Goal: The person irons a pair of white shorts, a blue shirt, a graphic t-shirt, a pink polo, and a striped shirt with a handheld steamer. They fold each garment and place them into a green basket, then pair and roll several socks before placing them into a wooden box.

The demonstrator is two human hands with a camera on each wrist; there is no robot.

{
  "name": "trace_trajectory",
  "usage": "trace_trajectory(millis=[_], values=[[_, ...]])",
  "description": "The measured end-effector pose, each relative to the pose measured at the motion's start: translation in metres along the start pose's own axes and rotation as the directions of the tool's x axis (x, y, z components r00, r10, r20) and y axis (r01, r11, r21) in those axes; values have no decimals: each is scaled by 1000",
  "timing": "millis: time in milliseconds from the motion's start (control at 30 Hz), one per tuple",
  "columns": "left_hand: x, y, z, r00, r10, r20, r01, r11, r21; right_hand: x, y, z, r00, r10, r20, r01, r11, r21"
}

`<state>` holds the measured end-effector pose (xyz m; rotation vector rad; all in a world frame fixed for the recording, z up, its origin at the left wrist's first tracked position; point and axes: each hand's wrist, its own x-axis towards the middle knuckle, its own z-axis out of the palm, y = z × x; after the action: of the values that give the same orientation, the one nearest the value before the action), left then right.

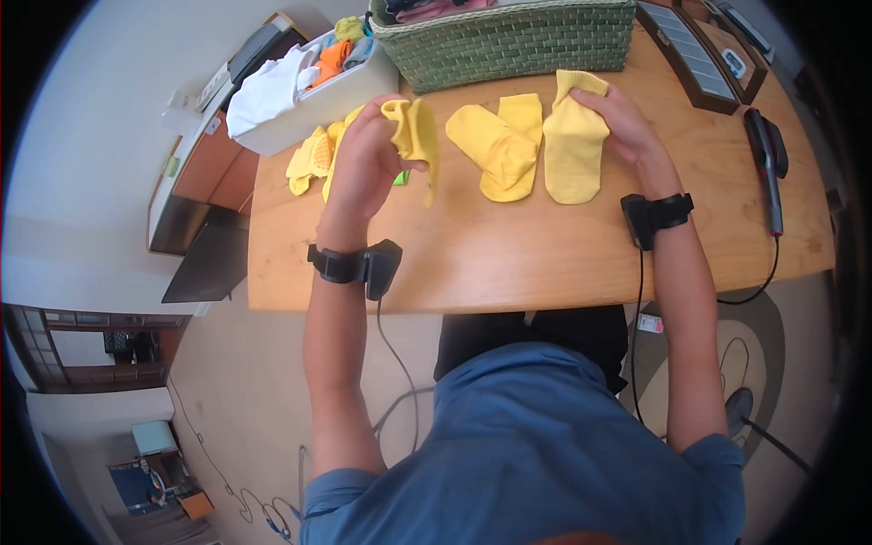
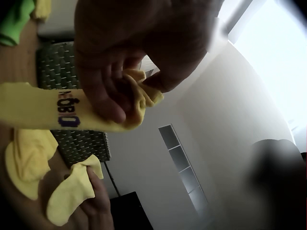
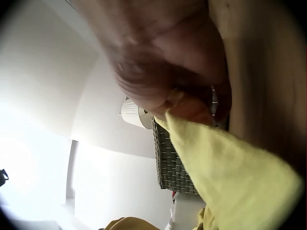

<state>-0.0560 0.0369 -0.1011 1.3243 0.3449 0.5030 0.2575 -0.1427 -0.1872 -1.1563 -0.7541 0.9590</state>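
Note:
My left hand (image 1: 359, 163) pinches a yellow sock (image 1: 416, 132) above the table, and the sock hangs down from the fingers. Dark printed lettering shows on this sock (image 2: 29, 105) in the left wrist view. On the right side, my right hand (image 1: 629, 127) grips a paler yellow sock (image 1: 575, 154) near its ribbed cuff, toe toward me. Between the hands lie yellow socks (image 1: 500, 150), one crossing over another. More yellow socks (image 1: 311, 162) are heaped left of my left hand, partly hidden by it. A bit of green cloth (image 1: 401, 179) peeks out behind the left hand.
A green woven basket (image 1: 509, 45) with clothes stands at the table's back. Left of it is a white bin (image 1: 282, 123) with white, orange and grey clothes. A corded black appliance (image 1: 767, 168) and a compartmented box (image 1: 686, 50) lie at the right of the wooden table (image 1: 509, 263).

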Motion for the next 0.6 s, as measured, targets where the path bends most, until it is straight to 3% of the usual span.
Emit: trace_trajectory(millis=[33, 100, 200, 300, 333, 400, 500, 533, 600], values=[[3, -1, 8, 1000, 0, -21, 2, 993, 114, 4, 5, -6, 982, -125, -142, 90, 968, -234], [9, -9, 20, 999, 8, -52, 11, 933, 359, 11, 16, -15, 848, -433, -304, 132, 729, -672], [26, -31, 25, 999, 15, -48, 20, 766, 643, 13, 7, -16, 679, -715, -167, 335, 505, -796], [36, -45, 39, 1000, -12, -17, 20, 702, 712, -5, 11, 23, 943, -328, -47, 243, 780, -577], [39, -47, 43, 1000, -23, 11, 7, 658, 753, -8, 17, 34, 959, -276, -67, 181, 774, -607], [45, -51, 50, 994, -102, 44, 40, 697, 716, -8, 29, 47, 977, -180, -112, 61, 745, -664], [53, -54, 55, 985, -157, 64, 73, 734, 676, 3, 41, 41, 969, -233, 88, 238, 763, -601], [53, -55, 54, 983, -171, 63, 86, 739, 668, 5, 44, 45, 935, -315, 162, 328, 598, -731], [57, -58, 48, 990, -79, 115, -17, 748, 663, 9, 45, 45, 968, -213, 129, 232, 581, -780]])
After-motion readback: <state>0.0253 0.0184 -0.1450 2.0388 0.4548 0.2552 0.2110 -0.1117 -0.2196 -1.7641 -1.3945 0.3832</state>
